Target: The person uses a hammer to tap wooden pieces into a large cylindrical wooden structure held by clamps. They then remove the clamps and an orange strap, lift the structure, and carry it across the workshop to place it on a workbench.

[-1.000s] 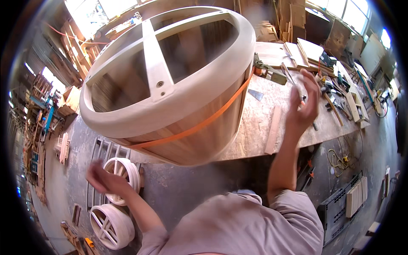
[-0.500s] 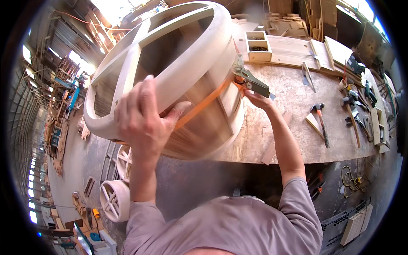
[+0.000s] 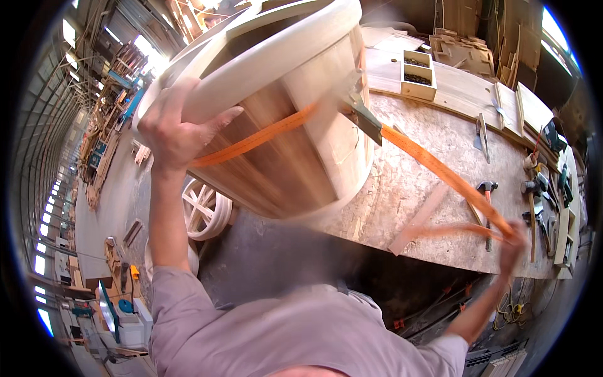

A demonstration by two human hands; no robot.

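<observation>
A large round wooden drum [image 3: 276, 135], with plank sides, a thick pale rim and crossbars, stands tilted over the workbench [image 3: 402, 163]. An orange ratchet strap [image 3: 257, 138] runs around its side. My left hand [image 3: 179, 125] grips the drum's near left rim, thumb on the outer side and fingertips partly hidden behind the rim. At the drum's right side hangs the strap's metal ratchet buckle [image 3: 367, 122]. From it the strap's free length stretches out to my right hand [image 3: 512, 242], which is closed around it, blurred, past the bench's front edge. A loose tail loops back leftward from that hand.
A two-part wooden box [image 3: 418, 90] of small dark pieces sits at the back of the bench. Rightward lie a hammer [image 3: 488, 191], a wood strip [image 3: 421, 217] and several tools. Spoked wooden rings [image 3: 207, 210] stand on the floor at left.
My right hand has left the buckle and swung out to the right, drawing the strap's free length with it. My left hand has shifted slightly left and up along with the drum's rim in view.
</observation>
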